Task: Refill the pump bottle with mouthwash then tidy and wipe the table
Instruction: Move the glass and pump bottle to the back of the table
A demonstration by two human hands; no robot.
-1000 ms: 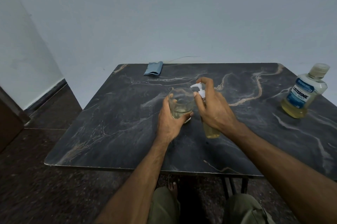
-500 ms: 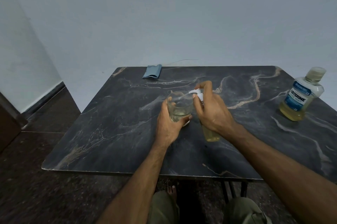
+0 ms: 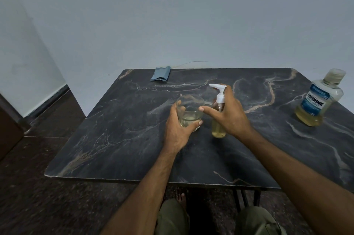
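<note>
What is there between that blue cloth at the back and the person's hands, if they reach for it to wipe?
Nothing visible. The blue cloth lies at the table's far edge, with bare marble before it. But the left hand grips the glass and the right hand is at the pump bottle.

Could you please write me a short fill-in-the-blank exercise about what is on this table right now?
1. The left hand grips the ____.
2. The right hand rests against the pump bottle, whose pump head is ____ in colour.
3. The folded blue cloth lies at the table's ____ edge.

Missing words: glass; white; far
</note>
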